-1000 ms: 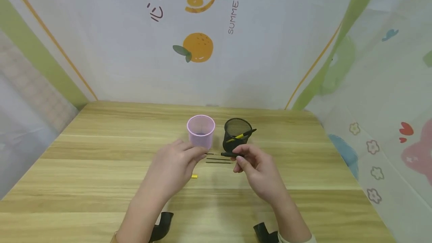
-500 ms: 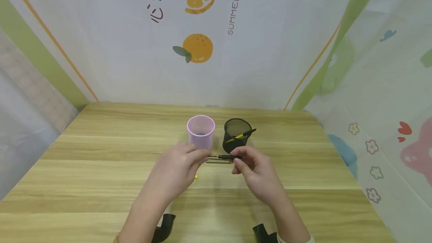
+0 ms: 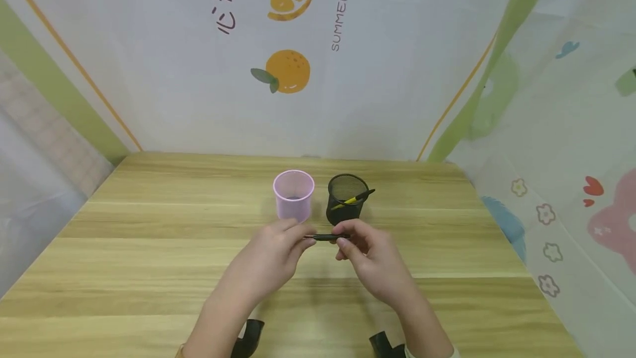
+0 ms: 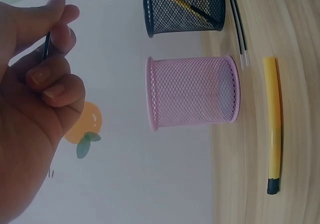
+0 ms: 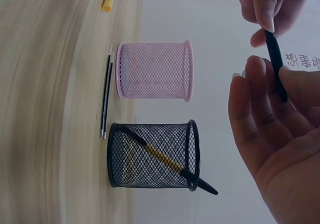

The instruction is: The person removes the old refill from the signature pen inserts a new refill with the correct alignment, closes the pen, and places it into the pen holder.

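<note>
My right hand (image 3: 374, 258) pinches a short black pen piece (image 5: 275, 59) between thumb and fingers. From the other side, my left hand (image 3: 268, 258) holds a thin dark pen refill (image 4: 46, 46), which runs back along its curled fingers. The refill and the black piece are in line, end to end, with the left fingertips right at the black piece's end. Both hands are above the table, in front of two mesh pen cups. On the table under them lie two more refills (image 4: 240, 29) and a yellow pen barrel (image 4: 274, 124) with a dark end, hidden in the head view.
A pink mesh cup (image 3: 293, 206) stands on the wooden table (image 3: 174, 225). To its right is a black mesh cup (image 3: 342, 213) with a yellow and black pen (image 3: 356, 199) leaning out. Black curved parts (image 3: 248, 338) show below the wrists. A printed curtain hangs behind.
Both hands have moved closer together and slightly toward me. The gap between the left fingertips and the black pen piece has closed, and less of the refill shows between them.
</note>
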### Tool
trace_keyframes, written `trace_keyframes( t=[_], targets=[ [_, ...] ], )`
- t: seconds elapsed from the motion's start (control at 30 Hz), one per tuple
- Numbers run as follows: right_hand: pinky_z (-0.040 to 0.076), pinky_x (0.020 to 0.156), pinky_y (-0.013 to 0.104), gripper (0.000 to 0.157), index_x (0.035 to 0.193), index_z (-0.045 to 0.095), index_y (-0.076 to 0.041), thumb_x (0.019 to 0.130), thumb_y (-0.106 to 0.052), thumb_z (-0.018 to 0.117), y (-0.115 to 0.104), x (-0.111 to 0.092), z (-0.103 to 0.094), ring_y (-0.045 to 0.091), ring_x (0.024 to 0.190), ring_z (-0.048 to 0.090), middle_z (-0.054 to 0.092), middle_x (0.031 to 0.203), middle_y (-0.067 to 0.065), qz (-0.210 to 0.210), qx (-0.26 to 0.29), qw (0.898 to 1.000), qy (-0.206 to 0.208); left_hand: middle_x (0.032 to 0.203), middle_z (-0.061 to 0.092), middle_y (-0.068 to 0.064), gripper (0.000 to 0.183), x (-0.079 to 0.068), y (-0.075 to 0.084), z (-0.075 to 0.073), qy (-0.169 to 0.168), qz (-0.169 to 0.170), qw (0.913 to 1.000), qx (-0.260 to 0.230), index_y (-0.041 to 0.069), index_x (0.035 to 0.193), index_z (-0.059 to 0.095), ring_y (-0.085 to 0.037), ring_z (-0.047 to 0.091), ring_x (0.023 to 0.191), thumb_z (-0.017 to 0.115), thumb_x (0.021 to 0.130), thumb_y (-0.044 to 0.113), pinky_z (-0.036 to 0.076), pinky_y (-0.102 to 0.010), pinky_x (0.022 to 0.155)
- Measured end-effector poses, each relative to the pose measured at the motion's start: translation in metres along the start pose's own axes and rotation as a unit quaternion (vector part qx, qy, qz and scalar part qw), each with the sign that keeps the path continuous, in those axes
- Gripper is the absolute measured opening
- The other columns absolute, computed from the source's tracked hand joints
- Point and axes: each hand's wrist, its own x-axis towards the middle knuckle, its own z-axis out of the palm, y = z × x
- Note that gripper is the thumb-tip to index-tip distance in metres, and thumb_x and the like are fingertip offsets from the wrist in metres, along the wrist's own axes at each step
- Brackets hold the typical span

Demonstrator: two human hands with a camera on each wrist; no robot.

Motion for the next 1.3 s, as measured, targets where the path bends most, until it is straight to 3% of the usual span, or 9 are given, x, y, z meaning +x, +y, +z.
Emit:
trace_keyframes(
  t=[0.5,0.77,0.9,1.03,1.1,1.2,1.3],
  targets=[
    [0.057,0.067,0.026,0.019,0.109,0.069,-0.018,0.093,-0.008,0.065,0.001,-0.001,0.004,0.012,0.074,0.069,0.073,0.091,0.001,-0.034,-0.002,0.999,-0.028,0.093,0.066,0.012,0.024,0.0,0.007,0.008,-0.026,-0.008,0.9993,-0.027,0.022,0.113,0.067,-0.001,0.06,0.078,0.072,0.09,0.021,0.053,-0.021,0.07],
    [0.059,0.076,0.032,0.018,0.113,0.065,-0.01,0.096,-0.007,0.06,0.008,-0.001,0.004,0.018,0.08,0.071,0.074,0.101,0.005,-0.031,-0.01,0.995,-0.093,0.091,0.068,0.011,0.021,0.002,0.007,0.009,0.004,0.055,0.9962,0.068,0.022,0.105,0.07,-0.008,0.05,0.08,0.076,0.085,0.024,0.047,-0.024,0.07],
    [0.059,0.078,0.031,0.016,0.112,0.063,-0.011,0.098,-0.007,0.057,0.01,-0.001,0.006,0.016,0.082,0.071,0.074,0.102,0.004,-0.016,-0.009,0.994,-0.106,0.107,0.067,0.008,0.027,0.002,0.007,0.008,0.035,0.069,0.9922,0.098,0.024,0.109,0.07,-0.014,0.054,0.098,0.077,0.083,0.025,0.048,-0.034,0.079],
    [0.058,0.08,0.029,0.017,0.116,0.06,-0.012,0.1,-0.01,0.054,0.008,-0.001,0.005,0.017,0.084,0.07,0.074,0.103,0.002,-0.001,-0.016,0.994,-0.109,0.133,0.053,0.001,0.044,0.005,0.008,0.001,0.058,0.046,0.9963,0.043,0.025,0.127,0.06,-0.021,0.049,0.124,0.076,0.086,0.027,0.046,-0.046,0.097],
    [0.057,0.08,0.03,0.017,0.116,0.06,-0.013,0.101,-0.011,0.054,0.007,-0.002,0.005,0.017,0.085,0.07,0.074,0.102,0.0,0.009,-0.023,0.994,-0.109,0.139,0.049,0.0,0.05,0.005,0.008,-0.003,0.073,0.026,0.997,0.003,0.023,0.134,0.055,-0.021,0.047,0.127,0.074,0.088,0.027,0.044,-0.044,0.103],
    [0.056,0.078,0.03,0.015,0.114,0.06,-0.015,0.1,-0.012,0.054,0.005,-0.003,0.004,0.016,0.085,0.069,0.073,0.1,-0.005,0.02,-0.03,0.994,-0.105,0.13,0.057,0.003,0.046,0.004,0.006,-0.006,0.096,0.0,0.9946,-0.04,0.019,0.133,0.056,-0.016,0.055,0.118,0.072,0.09,0.025,0.049,-0.035,0.099],
    [0.055,0.074,0.027,0.014,0.112,0.06,-0.016,0.101,-0.012,0.053,0.003,-0.002,0.003,0.013,0.085,0.068,0.073,0.1,-0.005,0.024,-0.034,0.994,-0.099,0.11,0.067,0.006,0.034,0.005,0.005,-0.006,0.116,-0.023,0.9916,-0.053,0.017,0.124,0.062,-0.01,0.062,0.102,0.071,0.091,0.022,0.054,-0.031,0.088]
  ],
)
